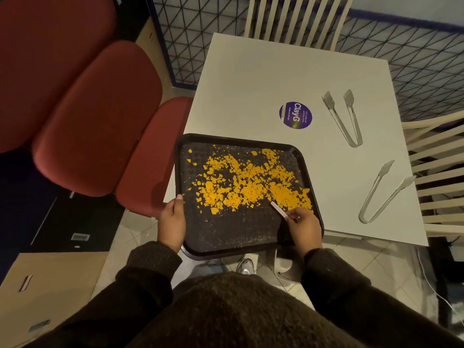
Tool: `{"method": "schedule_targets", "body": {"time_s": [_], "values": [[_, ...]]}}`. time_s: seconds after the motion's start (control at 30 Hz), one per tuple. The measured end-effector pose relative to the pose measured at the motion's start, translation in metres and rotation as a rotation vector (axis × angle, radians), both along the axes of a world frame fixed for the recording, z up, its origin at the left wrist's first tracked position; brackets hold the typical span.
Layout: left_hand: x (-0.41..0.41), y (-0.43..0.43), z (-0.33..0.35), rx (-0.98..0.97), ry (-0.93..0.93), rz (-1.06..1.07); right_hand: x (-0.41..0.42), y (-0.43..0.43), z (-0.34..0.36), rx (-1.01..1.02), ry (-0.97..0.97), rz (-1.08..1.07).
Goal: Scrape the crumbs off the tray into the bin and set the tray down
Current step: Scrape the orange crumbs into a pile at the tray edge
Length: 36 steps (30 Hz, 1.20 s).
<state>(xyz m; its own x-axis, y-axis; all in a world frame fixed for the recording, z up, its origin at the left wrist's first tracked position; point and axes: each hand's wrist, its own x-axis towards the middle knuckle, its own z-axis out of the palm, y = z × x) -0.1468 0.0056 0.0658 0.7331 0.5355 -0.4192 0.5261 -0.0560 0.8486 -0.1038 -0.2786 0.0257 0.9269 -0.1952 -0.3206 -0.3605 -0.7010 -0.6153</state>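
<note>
A person in dark knitted sleeves holds a black rectangular plastic tray (226, 237) over the near left corner of a white square surface (251, 79), the tray's near edge jutting out past the surface above the tiled floor. The left hand (172, 223) grips the tray's left rim, its fingers wrapped under the edge and the thumb lying on top. The right hand (305, 226) is over the tray's near right part, its fingers pinched together on a thin white flat scraper stick (278, 209) whose tip points far-left into the crumbs. Bright orange crumbs (246, 182) are spread in a wide band across the far half of the tray, thickest toward the right, while the near part is mostly bare. On the surface to the right lie two pairs of clear plastic tongs, one far (344, 119) and one near (384, 192), well apart from the tray. A round purple sticker (295, 115) sits on the surface just beyond the tray's far edge. Red padded seats (95, 116) stand to the left, and pale slatted chairs (296, 18) at the far and right sides.
</note>
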Motion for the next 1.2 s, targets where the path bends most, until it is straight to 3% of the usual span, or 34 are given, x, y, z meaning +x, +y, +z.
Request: {"method": "schedule_targets", "body": {"time_s": [0.13,0.27,0.57,0.67,0.8,0.87,1.2], "values": [[0.0,-0.002,0.003,0.007,-0.024,-0.003,-0.018,-0.014,-0.006,0.02,0.061,0.02],[0.0,-0.002,0.004,0.008,-0.021,-0.007,-0.005,-0.009,-0.013,0.075,0.078,-0.102],[0.0,0.0,-0.002,0.037,-0.028,-0.003,0.017,-0.012,-0.016,0.019,0.048,-0.177],[0.0,0.002,-0.005,0.013,-0.007,0.003,-0.004,-0.009,-0.004,0.072,0.043,-0.044],[0.0,0.0,-0.005,-0.011,0.014,-0.001,-0.023,0.011,0.004,0.017,0.015,0.35],[0.001,0.0,-0.005,-0.015,0.018,-0.015,-0.022,0.024,0.002,0.029,-0.013,0.415],[-0.006,-0.003,-0.001,-0.006,0.019,-0.033,0.02,0.021,-0.007,0.062,0.031,-0.022]]}}
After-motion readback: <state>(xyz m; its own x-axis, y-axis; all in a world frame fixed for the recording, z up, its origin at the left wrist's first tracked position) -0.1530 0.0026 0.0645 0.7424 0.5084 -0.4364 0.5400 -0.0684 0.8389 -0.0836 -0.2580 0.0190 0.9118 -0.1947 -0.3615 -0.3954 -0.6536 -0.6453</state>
